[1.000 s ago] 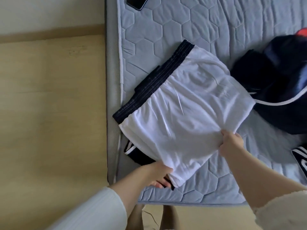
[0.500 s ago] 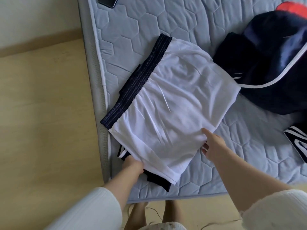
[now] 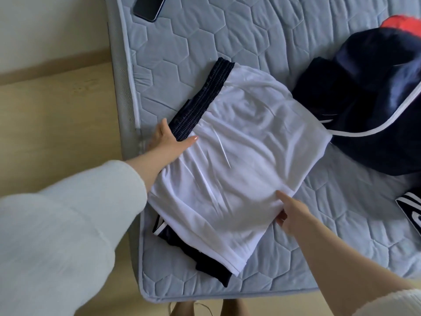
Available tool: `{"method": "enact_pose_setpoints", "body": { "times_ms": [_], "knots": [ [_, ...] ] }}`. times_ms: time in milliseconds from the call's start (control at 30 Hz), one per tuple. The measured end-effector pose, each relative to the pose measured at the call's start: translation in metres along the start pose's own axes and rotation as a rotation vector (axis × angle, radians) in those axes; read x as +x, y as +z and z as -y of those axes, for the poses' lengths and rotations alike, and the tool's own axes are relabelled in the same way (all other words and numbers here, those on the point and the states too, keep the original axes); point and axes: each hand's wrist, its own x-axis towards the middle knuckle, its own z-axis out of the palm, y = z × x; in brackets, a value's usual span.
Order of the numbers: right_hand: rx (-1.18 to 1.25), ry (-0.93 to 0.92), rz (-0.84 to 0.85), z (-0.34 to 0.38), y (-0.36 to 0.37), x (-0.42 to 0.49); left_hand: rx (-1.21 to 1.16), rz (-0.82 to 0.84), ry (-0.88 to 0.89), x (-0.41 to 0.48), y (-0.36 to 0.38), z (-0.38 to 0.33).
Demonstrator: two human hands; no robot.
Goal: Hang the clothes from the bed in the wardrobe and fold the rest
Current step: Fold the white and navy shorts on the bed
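On the quilted mattress (image 3: 262,53) beside the wooden floor (image 3: 57,122), your left hand (image 3: 167,142) grips the white shorts (image 3: 239,160) at the waistband, your right hand (image 3: 290,212) pinches their edge, fingers partly hidden.

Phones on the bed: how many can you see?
1. A dark phone lies at the far left edge of the mattress, partly cut off by the top of the picture. Others could be hidden under the clothes.

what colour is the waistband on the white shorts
Dark navy, ribbed: the waistband shows best in the head view, where the left hand grips it.
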Motion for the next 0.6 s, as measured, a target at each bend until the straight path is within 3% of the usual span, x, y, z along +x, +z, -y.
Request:
{"method": "enact_pose_setpoints", "body": {
  "times_ms": [67,233,400,600],
  "knots": [
    [-0.011,0.004,0.004,0.000,-0.001,0.012,-0.127,0.047,-0.033,0.021,-0.003,-0.003],
    [-0.013,-0.006,-0.012,-0.002,-0.003,0.030,-0.137,0.060,0.035,0.036,0.000,0.000],
    [0.007,-0.029,0.011,-0.009,-0.006,0.027,-0.229,0.227,0.034,0.027,0.005,-0.004],
    [0.089,-0.005,0.115,-0.008,-0.015,0.006,-0.187,0.513,-0.113,0.006,-0.014,-0.003]
  ]
}}
